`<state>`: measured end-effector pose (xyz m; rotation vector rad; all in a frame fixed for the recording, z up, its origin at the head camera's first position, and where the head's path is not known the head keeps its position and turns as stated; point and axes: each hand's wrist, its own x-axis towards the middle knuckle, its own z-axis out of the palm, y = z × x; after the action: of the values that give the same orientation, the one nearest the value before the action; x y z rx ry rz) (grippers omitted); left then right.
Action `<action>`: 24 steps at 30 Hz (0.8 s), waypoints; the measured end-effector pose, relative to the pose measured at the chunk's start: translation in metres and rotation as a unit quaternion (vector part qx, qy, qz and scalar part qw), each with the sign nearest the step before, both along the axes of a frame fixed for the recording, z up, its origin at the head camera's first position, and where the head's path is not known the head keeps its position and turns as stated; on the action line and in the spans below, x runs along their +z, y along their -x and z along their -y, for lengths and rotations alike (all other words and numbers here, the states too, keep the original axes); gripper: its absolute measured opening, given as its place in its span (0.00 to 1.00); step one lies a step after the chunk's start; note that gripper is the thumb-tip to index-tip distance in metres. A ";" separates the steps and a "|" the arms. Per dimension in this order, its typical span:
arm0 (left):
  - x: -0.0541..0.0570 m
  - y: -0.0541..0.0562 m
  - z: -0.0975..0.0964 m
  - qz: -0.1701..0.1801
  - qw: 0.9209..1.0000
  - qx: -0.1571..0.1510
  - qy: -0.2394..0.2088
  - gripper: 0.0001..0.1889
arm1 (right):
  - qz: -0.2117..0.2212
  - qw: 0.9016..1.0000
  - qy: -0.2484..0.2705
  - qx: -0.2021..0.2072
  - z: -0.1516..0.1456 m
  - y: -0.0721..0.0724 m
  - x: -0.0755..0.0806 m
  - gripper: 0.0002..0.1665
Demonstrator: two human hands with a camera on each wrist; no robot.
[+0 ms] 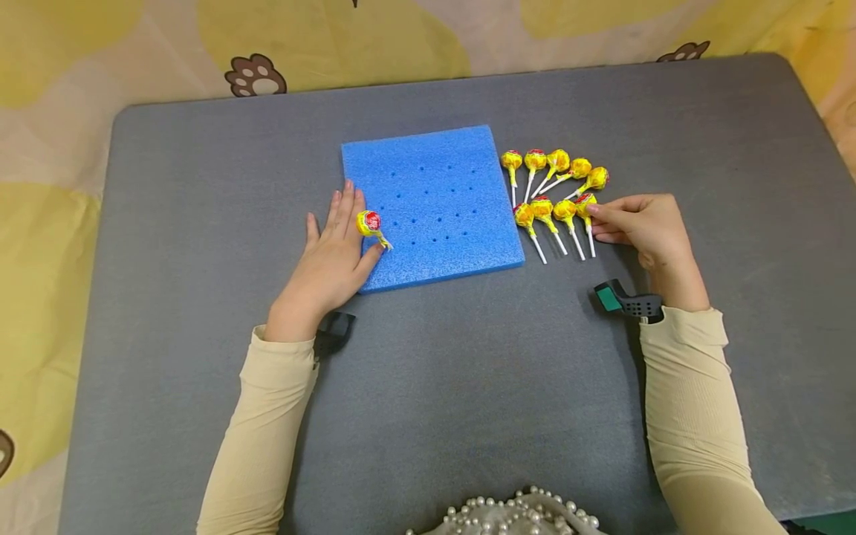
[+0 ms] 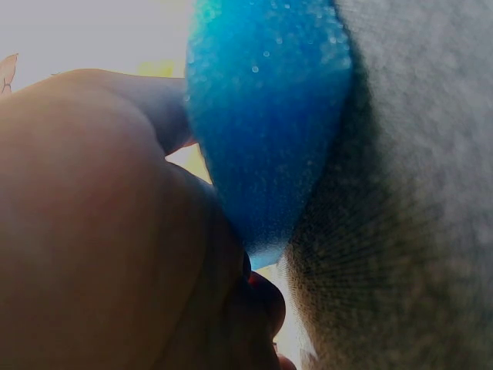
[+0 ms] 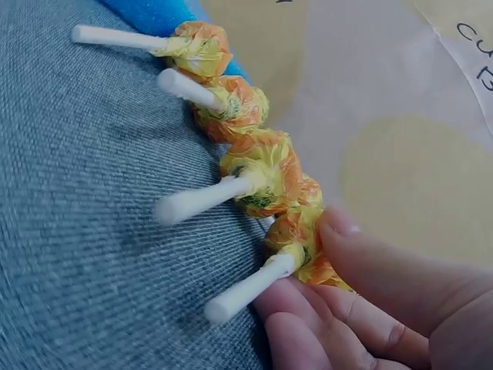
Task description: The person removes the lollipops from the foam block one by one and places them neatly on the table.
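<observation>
A blue foam board (image 1: pixel 438 267) with rows of small holes lies on the table. My left hand (image 1: pixel 324 260) rests along its left edge, fingers straight and thumb spread onto the board's corner. Between that thumb and the forefinger stands a lollipop (image 1: pixel 368 223) in a yellow and red wrapper, its head up and its stick hidden below. To the right of the board, my right hand (image 1: pixel 645 227) pinches another lollipop (image 3: pixel 293 239) by its wrapped head, between thumb and fingers. This one is at the right end of the front row, its white stick pointing toward me.
Several more wrapped lollipops lie in two rows, a back row (image 1: pixel 535 160) and a front row (image 1: pixel 542 209), close by the board's right edge. They rest on a grey table (image 1: pixel 435 386). A yellow patterned cloth (image 1: pixel 334 44) hangs behind the table's far edge.
</observation>
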<state>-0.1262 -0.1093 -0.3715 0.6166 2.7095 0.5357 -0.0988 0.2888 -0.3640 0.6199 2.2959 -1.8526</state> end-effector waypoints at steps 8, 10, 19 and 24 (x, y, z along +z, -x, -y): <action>0.002 0.000 0.000 0.005 1.000 0.002 0.003 0.39 | 0.008 0.998 0.070 -0.002 -0.003 0.001 0.001 0.09; 0.002 0.000 0.000 0.006 1.000 0.002 0.003 0.39 | 0.016 0.996 0.083 -0.006 -0.004 0.001 0.003 0.08; 0.002 -0.002 0.000 0.003 1.000 0.005 -0.001 0.39 | 0.026 0.998 0.050 0.000 -0.004 0.001 0.003 0.05; 0.002 -0.001 0.000 0.003 1.000 0.002 0.000 0.39 | 0.009 1.000 0.002 0.000 -0.002 0.001 0.001 0.08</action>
<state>-0.1256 -0.1088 -0.3699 0.6078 2.7052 0.5389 -0.0996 0.2908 -0.3632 0.6319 2.2802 -1.8440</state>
